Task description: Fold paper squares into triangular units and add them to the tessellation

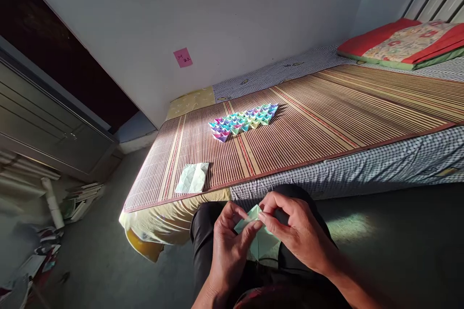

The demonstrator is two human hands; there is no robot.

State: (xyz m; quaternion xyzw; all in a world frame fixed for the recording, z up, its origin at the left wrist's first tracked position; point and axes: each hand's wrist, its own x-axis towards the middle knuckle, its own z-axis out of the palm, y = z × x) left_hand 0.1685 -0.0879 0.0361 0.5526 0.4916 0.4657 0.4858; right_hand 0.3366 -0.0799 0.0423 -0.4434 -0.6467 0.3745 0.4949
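Observation:
A pale green sheet of folding paper [264, 245], partly folded, is held up above my lap. My left hand [234, 234] pinches its left side between thumb and fingers. On the other side, my right hand [292, 224] grips the upper right part of the same paper, thumb and forefinger close to the left thumb. The fingers cover some of the folds. A creased pale green square of paper [192, 177] lies on the mat near the bed's front edge. Farther back stand several small folded paper boats [242, 121] in mixed colours, set close together in rows.
A striped bamboo mat [308, 130] covers the bed in front of my knees. Folded red and floral bedding [402, 43] lies at the far right. A pink note [183, 57] sticks to the wall. Books [81, 200] are stacked on the floor at left, by a cabinet [54, 125].

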